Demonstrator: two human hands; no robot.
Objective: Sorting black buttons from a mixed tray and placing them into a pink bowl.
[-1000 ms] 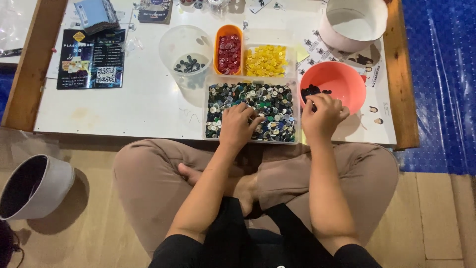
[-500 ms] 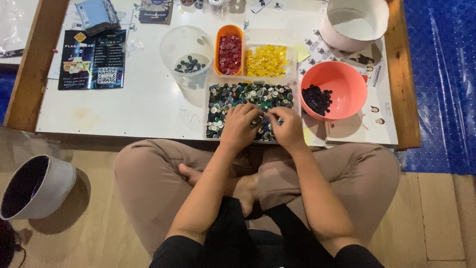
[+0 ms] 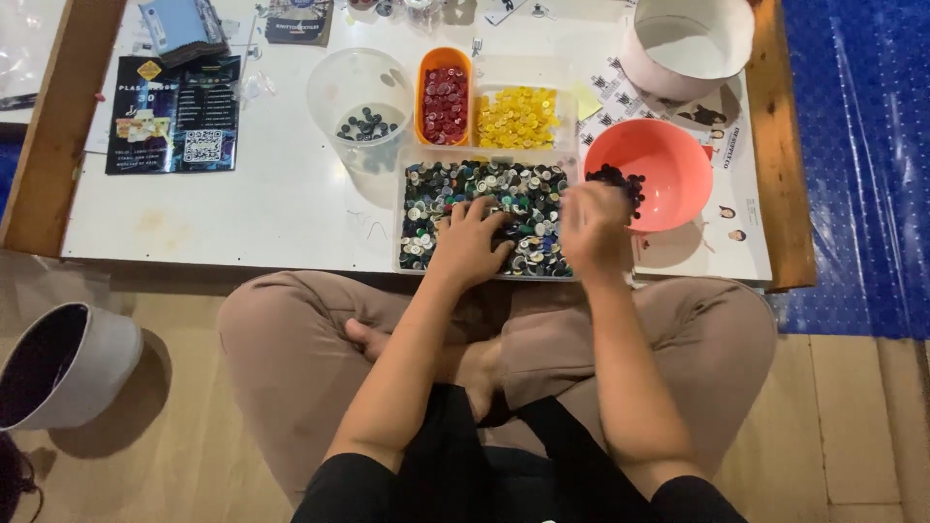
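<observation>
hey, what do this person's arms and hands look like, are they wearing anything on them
Both hands are bare: the left hand and the right hand show no gloves. The right one is motion-blurred, so rings cannot be ruled out there. The forearms are uncovered, with no watch or bracelet visible at the wrists. Short black sleeves cover only the upper arms, at the bottom edge of the view.

Left hand (image 3: pixel 472 237) palm down with fingers (image 3: pixel 481 207) spread, right hand (image 3: pixel 593 228) raised beside it, motion-blurred, both forearms extended forward
</observation>
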